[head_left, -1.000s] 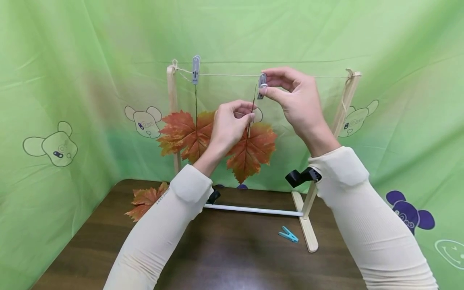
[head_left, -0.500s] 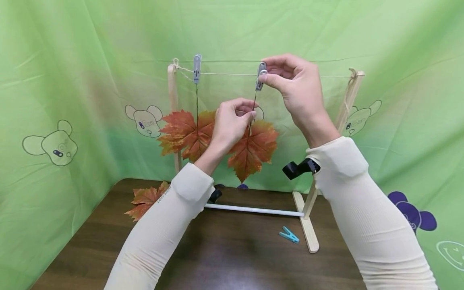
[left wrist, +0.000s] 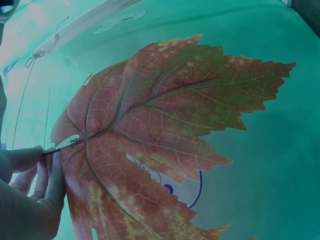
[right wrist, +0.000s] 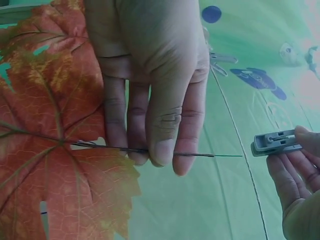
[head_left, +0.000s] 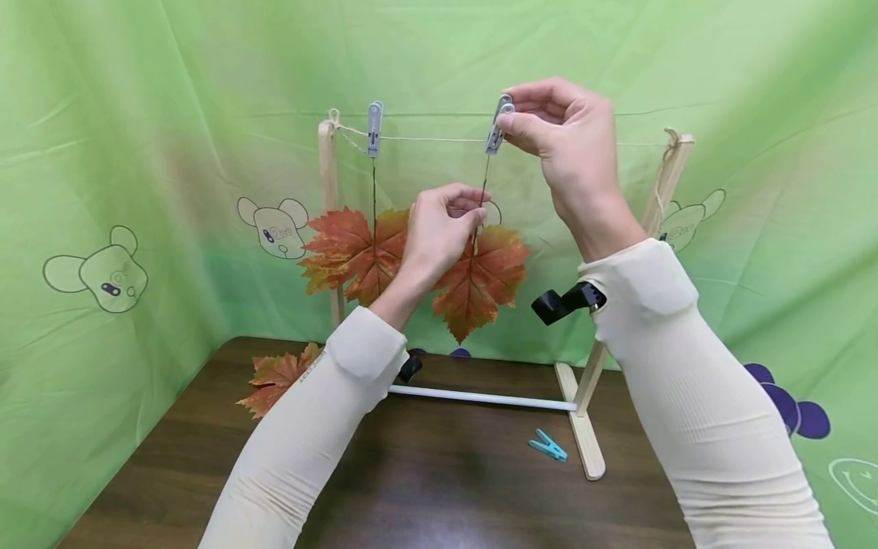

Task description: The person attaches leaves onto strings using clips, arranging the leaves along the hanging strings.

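My left hand pinches the dark wire stem of an orange-red artificial maple leaf, which hangs below the fingers. Between thumb and fingertips, my right hand holds a grey clothespin by its handle ends, up at the string. In the right wrist view the clothespin's nose and the stem's tip lie close to the string, on opposite sides, with a small gap between them. To the left, another grey clothespin hangs on the string, with a second maple leaf below it.
Wooden posts hold the string at both ends, joined low down by a white bar. A blue clothespin lies on the brown table beside the right foot. Another leaf lies at the left, partly behind my sleeve.
My right hand has risen with the grey clothespin, from beside the stem's upper part to above its tip. The left hand and its leaf have hardly moved.
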Demonstrator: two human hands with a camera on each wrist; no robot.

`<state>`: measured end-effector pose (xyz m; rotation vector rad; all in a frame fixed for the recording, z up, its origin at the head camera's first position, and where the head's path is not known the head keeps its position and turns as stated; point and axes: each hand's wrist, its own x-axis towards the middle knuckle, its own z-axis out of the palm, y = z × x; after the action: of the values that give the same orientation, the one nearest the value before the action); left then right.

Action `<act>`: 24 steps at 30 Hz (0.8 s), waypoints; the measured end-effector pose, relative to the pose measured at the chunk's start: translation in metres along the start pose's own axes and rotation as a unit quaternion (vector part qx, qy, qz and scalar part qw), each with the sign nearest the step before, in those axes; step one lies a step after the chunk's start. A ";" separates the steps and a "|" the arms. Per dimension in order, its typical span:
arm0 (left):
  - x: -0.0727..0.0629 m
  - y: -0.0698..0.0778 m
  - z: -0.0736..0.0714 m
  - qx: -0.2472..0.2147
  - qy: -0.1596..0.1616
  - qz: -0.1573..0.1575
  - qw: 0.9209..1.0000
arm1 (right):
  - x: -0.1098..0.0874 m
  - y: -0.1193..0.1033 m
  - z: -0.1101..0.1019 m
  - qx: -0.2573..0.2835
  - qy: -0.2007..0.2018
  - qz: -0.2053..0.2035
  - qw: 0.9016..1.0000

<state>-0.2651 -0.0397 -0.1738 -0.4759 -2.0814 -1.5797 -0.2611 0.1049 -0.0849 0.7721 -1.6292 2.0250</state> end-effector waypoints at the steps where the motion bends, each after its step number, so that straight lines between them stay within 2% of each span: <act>1: 0.000 0.000 0.000 0.000 0.000 0.001 1.000 | 0.001 0.000 0.000 0.003 0.003 -0.001 1.000; 11: 0.000 0.000 0.002 0.010 -0.006 -0.001 1.000 | 0.007 -0.001 0.002 -0.002 0.029 0.000 1.000; 24: 0.002 0.002 0.000 -0.003 0.002 -0.013 1.000 | 0.015 -0.002 0.003 -0.011 0.031 0.031 0.999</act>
<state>-0.2661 -0.0393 -0.1714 -0.4489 -2.0877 -1.6016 -0.2703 0.1026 -0.0731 0.6508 -1.6567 2.0492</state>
